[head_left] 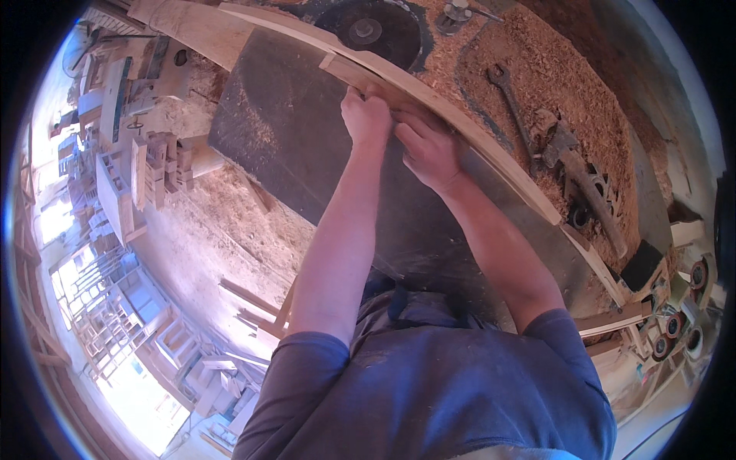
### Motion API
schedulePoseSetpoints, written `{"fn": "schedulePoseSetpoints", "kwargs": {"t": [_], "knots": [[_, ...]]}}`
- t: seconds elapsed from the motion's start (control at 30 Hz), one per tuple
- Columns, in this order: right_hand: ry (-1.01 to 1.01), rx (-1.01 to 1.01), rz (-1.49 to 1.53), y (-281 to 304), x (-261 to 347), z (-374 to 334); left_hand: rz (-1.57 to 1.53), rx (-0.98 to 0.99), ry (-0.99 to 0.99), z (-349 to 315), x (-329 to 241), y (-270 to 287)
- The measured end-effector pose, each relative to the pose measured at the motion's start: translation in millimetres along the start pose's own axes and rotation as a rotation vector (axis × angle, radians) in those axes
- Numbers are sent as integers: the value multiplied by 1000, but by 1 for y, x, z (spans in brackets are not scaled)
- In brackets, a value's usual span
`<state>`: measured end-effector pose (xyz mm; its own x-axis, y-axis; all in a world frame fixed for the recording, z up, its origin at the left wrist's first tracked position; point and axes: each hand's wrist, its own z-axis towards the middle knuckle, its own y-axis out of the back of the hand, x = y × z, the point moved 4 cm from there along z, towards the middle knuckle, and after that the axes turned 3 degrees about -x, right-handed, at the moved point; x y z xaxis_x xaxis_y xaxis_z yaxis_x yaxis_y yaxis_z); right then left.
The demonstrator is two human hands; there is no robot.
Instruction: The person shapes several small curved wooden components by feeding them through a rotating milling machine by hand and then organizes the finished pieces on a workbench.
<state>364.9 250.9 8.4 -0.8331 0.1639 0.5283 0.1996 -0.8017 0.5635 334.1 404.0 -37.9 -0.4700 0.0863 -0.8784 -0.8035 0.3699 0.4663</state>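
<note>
My left hand (366,116) is closed, its fingers curled on a short wooden piece (349,72). Just right of it, my right hand (429,150) grips the same piece with bent fingers. Both hands press close to a long pale wooden board (491,157), which runs slantwise across a dark metal table (291,130). The wooden piece lies along the near side of this board. Its right part is hidden by my hands, and I cannot see its full length.
Beyond the board are a dark round disc (360,32), a wrench (512,107) and a hammer (590,195) among wood shavings (548,69). Sawdust covers the floor (222,222) at left. Stacked wooden parts (157,169) stand farther left, and rollers (675,326) at lower right.
</note>
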Motion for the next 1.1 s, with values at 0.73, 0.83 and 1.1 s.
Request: {"fn": "schedulePoseSetpoints", "kwargs": {"t": [0.73, 0.83, 1.1], "knots": [[-37, -19, 107, -99, -3, 53, 45, -20, -43, 124, 24, 32], [-51, -23, 80, -110, -5, 60, 73, 7, 41, 126, 4, 35], [-39, -20, 93, -145, -1, 88, 138, 2, 39, 168, -3, 49]]}}
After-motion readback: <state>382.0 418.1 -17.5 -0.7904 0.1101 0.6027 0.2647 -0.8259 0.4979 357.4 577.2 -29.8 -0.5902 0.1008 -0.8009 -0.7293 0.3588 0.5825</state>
